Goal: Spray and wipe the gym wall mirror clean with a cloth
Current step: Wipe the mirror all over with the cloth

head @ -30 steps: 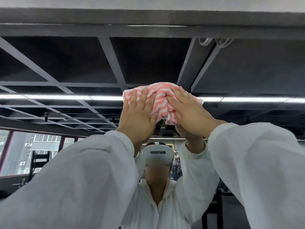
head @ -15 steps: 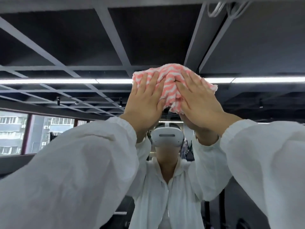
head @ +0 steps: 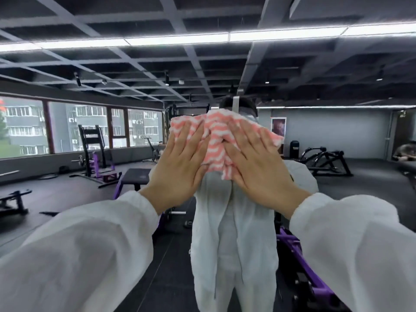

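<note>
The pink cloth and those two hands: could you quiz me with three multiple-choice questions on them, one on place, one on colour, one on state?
1. Where is the cloth?
A. flat against the mirror
B. on the floor
C. over a bench

2. What is its pattern?
A. plain blue
B. pink and white stripes
C. green checks

3. How do the left hand and right hand lie?
A. as fists
B. hanging down
C. fingers straight, pressing the cloth

A: it covers the reflected head.
B: wavy pink and white bands show.
C: both palms lie flat on it.
</note>
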Demonstrator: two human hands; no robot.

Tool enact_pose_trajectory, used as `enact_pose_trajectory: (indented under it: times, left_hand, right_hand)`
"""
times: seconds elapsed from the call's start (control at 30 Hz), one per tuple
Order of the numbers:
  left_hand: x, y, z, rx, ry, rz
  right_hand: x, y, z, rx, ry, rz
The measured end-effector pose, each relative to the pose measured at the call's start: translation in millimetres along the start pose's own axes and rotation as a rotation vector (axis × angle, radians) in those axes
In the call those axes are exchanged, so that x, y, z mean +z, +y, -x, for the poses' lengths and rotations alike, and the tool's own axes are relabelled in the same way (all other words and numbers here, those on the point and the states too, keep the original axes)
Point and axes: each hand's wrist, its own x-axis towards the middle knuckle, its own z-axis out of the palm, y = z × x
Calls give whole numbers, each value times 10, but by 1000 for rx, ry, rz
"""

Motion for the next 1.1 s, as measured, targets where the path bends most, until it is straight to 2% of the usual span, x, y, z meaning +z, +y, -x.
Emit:
enact_pose_trajectory:
  times: [0.4, 0.6, 0.77, 0.87, 0.97, 1.1]
  left_hand:
    - [224, 705, 1393, -7, -238, -11]
    - [324, 1034, 1903, 88, -339, -26]
    - [333, 1356, 2153, 94, -474, 18]
    - [305, 1495, 2107, 20, -470, 51]
    - [278, 1501, 1834, -41, -407, 56]
    - [226, 1324, 990, -145, -226, 43]
  right_hand:
    - [252, -715, 1088, -177, -222, 1]
    - [304, -861, 1584, -316, -327, 29]
    - [275, -914, 1994, -399, -495, 33]
    - [247, -846, 2031, -401, -509, 43]
    - [158, -614, 1824, -368, -405, 40]
    - [54, -114, 1307, -199, -269, 50]
